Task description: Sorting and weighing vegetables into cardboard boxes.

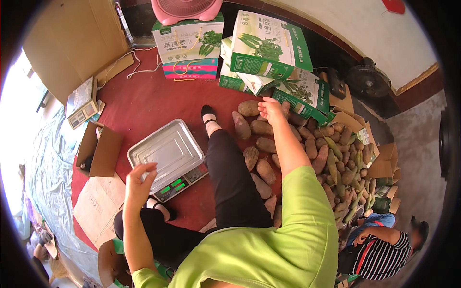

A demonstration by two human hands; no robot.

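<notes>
My left hand (139, 182) hangs beside the near left corner of a digital scale. Its fingers are loosely curved and apart, with nothing visible between them. The scale has a silver metal tray (165, 149) on top and a panel (178, 185) with lit green displays. Stretched forward, my right hand (272, 110) hovers by the far end of a pile of sweet potatoes (261, 127); its fingers are partly spread and I see nothing in them. More brownish tubers (321, 158) and several long green radishes (332, 165) lie right of my right arm.
Green-and-white cartons (269, 43) are stacked at the far side, beside a pink fan (188, 9) on another carton. An open brown box (103, 151) and flattened cardboard (98, 206) lie left on the red floor (115, 105). At lower right is a person in a striped shirt (382, 257).
</notes>
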